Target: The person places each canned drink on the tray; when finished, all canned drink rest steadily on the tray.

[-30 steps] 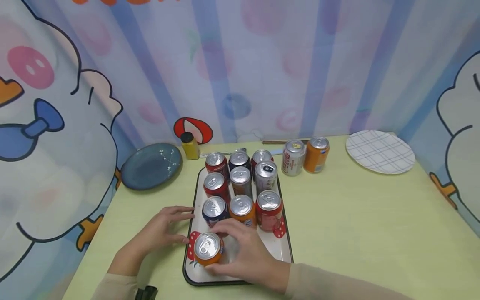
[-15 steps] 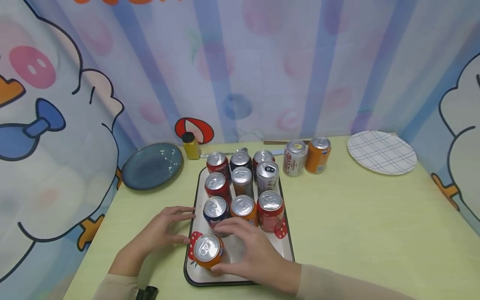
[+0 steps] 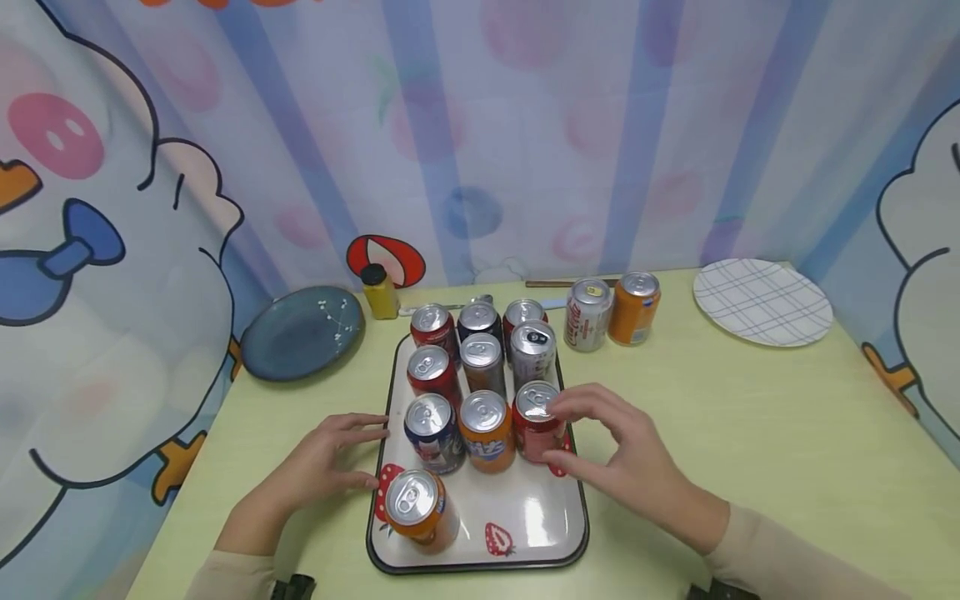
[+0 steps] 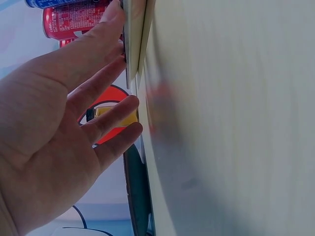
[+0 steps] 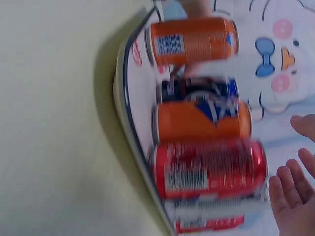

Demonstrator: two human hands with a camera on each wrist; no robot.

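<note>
A white, dark-rimmed tray (image 3: 465,537) with strawberry prints holds several upright drink cans. My left hand (image 3: 318,462) stays at its left edge, fingertips against the rim; in the left wrist view that hand (image 4: 59,132) has its fingers extended. At the tray's front left corner stands an orange can (image 3: 420,512) by itself. Behind it are a dark blue can (image 3: 435,442), an orange Fanta can (image 3: 487,442) and a red can (image 3: 536,437). My right hand (image 3: 633,458) is beside the red can, thumb and fingers spread. The right wrist view is blurred and shows them apart from that can (image 5: 209,167).
Beyond the tray's back right stand a silver Coca-Cola can (image 3: 587,317) and another orange can (image 3: 635,310). A dark plate (image 3: 303,333) lies back left, near a yellow bottle (image 3: 381,298). A checked white plate (image 3: 761,302) lies back right. A curtain hangs behind.
My right hand has let go of the orange can at the front left corner and moved right and back to the red can. The left hand has kept its place.
</note>
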